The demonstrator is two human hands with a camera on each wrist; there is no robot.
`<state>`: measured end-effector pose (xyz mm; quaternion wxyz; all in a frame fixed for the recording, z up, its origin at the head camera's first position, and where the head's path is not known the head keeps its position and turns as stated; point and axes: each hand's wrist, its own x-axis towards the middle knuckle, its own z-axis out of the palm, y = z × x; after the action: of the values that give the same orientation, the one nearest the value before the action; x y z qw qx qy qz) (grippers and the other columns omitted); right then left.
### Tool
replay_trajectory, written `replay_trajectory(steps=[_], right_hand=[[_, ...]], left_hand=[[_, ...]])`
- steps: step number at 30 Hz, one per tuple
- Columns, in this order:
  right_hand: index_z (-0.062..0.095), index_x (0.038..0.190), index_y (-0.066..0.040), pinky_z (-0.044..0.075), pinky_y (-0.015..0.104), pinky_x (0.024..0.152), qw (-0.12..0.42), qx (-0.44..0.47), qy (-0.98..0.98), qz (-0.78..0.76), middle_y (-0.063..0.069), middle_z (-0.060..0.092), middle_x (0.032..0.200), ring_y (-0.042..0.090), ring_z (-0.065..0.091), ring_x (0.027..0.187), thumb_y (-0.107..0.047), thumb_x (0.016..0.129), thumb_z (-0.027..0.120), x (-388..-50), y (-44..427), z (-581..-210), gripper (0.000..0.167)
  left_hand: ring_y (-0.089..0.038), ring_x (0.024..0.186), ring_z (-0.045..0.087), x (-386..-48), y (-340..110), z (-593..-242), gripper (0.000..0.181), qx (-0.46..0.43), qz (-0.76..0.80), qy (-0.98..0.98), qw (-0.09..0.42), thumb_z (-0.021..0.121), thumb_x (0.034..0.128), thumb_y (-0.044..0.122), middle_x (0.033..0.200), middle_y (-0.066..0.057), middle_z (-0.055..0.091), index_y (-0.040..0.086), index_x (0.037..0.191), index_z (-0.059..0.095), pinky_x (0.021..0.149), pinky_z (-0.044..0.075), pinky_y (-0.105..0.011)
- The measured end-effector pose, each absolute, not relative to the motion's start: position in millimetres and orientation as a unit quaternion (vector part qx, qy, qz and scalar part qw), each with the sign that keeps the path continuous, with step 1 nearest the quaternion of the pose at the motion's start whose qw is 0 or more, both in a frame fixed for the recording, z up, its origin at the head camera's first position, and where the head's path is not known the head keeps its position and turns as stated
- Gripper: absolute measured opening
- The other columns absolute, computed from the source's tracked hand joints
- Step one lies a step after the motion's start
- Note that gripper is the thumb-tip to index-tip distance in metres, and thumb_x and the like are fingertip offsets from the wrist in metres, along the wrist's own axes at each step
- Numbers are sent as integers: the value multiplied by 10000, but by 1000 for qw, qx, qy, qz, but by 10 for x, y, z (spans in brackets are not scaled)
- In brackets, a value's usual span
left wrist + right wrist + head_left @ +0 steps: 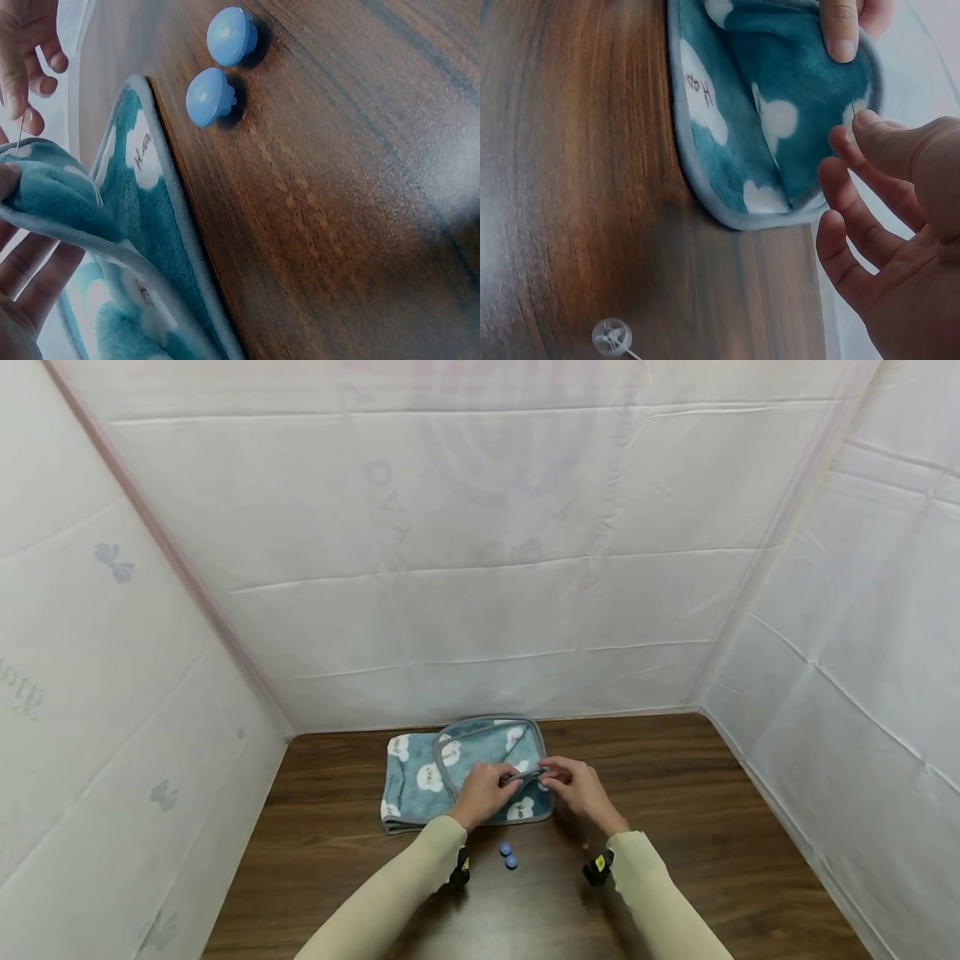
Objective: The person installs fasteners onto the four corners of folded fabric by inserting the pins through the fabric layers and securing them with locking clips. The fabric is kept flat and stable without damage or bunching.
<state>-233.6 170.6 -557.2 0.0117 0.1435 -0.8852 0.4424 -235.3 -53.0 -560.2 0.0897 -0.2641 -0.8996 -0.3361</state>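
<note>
A folded teal fleece blanket (408, 777) with white cloud shapes and grey edging lies at the back of the table. My left hand (483, 793) pinches a raised part of its edge between thumb and fingers, the other fingers spread underneath. Close to that edge, my right hand (579, 787) pinches a thin needle-like pin (853, 109) between thumb and forefinger. The pin's tip points at the cloth; whether it touches cannot be told. Two blue mushroom-shaped caps (210, 97) lie on the wood in front of the blanket.
A clear round plastic piece with a thin stem (611, 337) lies on the brown wooden table (697, 835) near my right wrist. White sheet walls (480, 610) enclose the back and both sides of the table.
</note>
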Motion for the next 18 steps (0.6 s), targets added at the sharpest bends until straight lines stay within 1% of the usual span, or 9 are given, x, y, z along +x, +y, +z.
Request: replay_trajectory(steps=[4, 10, 13, 18], right_hand=[[750, 1215, -123, 598, 368, 771, 14, 145, -883, 446, 21, 762, 992, 163, 704, 859, -72, 944, 744, -2356, 1677, -5592, 276], [757, 1207, -128, 598, 384, 783, 14, 141, -882, 450, 33, 761, 1009, 168, 704, 875, -60, 951, 731, -2359, 1635, -5599, 266], [764, 1195, -142, 595, 381, 777, 11, 137, -882, 450, 27, 759, 1007, 159, 696, 870, -61, 950, 731, -2355, 1624, -5602, 260], [779, 1130, -123, 591, 398, 796, 12, 135, -880, 455, 20, 760, 1001, 164, 690, 875, -58, 945, 736, -2349, 1602, -5607, 201]], left_hand=[[-1, 568, 517, -2347, -527, -5600, 97, -266, -334, -900, 89, 721, 984, 178, 800, -1, 732, 104, 986, 783, 566, 442, -191], [1, 560, 505, -2346, -524, -5616, 95, -264, -339, -899, 85, 725, 981, 176, 802, -3, 735, 101, 983, 784, 559, 435, -190], [-1, 575, 530, -2345, -523, -5628, 93, -263, -343, -898, 82, 727, 979, 174, 808, -3, 738, 102, 984, 785, 571, 452, -192], [-21, 601, 569, -2335, -533, -5628, 83, -267, -344, -896, 89, 729, 975, 165, 815, -6, 742, 105, 982, 786, 598, 487, -209]])
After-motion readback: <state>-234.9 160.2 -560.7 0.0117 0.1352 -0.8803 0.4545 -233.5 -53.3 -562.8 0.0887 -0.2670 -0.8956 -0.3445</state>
